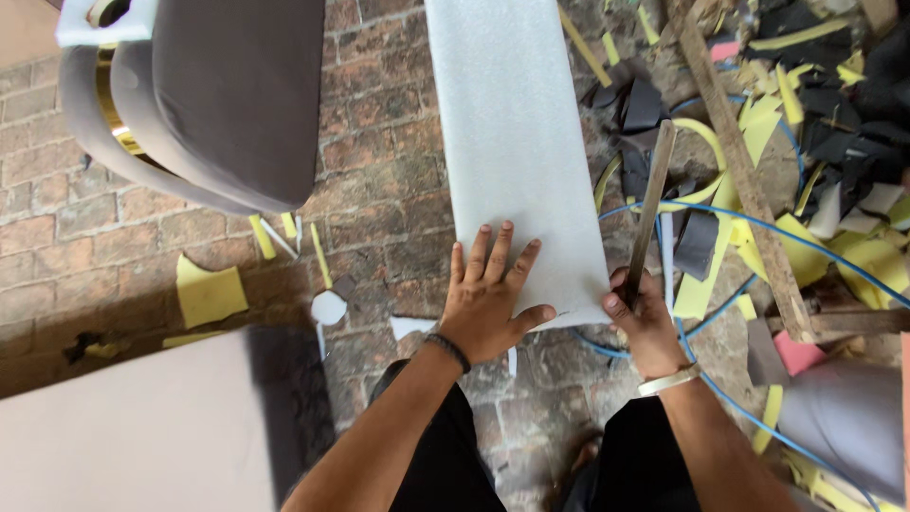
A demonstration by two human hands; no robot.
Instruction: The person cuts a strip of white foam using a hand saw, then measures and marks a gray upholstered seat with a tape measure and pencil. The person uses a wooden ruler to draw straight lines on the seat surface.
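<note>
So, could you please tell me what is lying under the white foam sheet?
The white foam sheet lies on the brick floor, pinned by the left hand. A blue cable runs under its near right corner; anything else beneath is hidden.

L hand [488,299] flat, fingers spread, palm down; R hand [645,318] fisted in grip, both arms extended fwd.

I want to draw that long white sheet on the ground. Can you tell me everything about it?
The white foam sheet is a long, narrow strip of thin, soft-looking padding with a faintly bumpy surface. It lies flat on the brick floor, running away from the person and out of the top of the picture. The left hand presses flat on its near end. The right hand holds a long blade along its right edge.
</note>
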